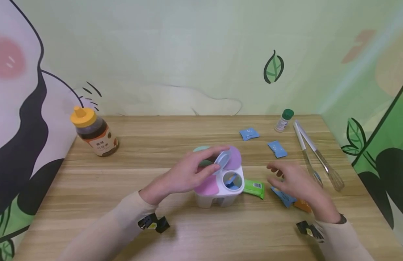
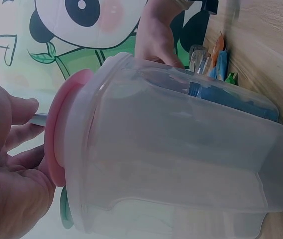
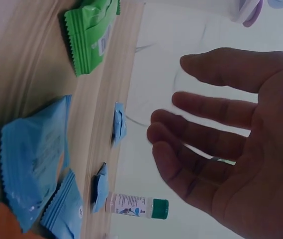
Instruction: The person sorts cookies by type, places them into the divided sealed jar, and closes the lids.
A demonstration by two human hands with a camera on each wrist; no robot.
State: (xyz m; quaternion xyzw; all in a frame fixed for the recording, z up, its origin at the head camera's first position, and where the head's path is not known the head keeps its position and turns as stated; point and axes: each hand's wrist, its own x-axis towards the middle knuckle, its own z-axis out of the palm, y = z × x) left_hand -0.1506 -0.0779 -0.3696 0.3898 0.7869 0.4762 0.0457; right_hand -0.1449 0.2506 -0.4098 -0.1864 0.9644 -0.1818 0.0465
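A white translucent box (image 1: 204, 201) with several round coloured lids stands mid-table. My left hand (image 1: 185, 174) reaches over it and pinches a light blue round lid (image 1: 223, 161) between thumb and fingers, tilted up above the box top. One round opening at the front right is uncovered, with blue packets (image 1: 233, 184) inside. To the right, my right hand (image 1: 296, 180) hovers with loosely bent fingers and holds nothing, as the right wrist view confirms. Below it lie a blue packet (image 3: 36, 158) and an orange packet (image 1: 302, 205). A green packet (image 1: 254, 188) lies beside the box.
A honey bottle (image 1: 98, 136) with a yellow cap stands at the far left. Two small blue packets, one farther back (image 1: 249, 133) and one nearer (image 1: 277, 149), lie behind my right hand. A green-capped shaker (image 1: 284, 120), a whisk (image 1: 331, 175) and another long-handled utensil (image 1: 305, 154) are at the right.
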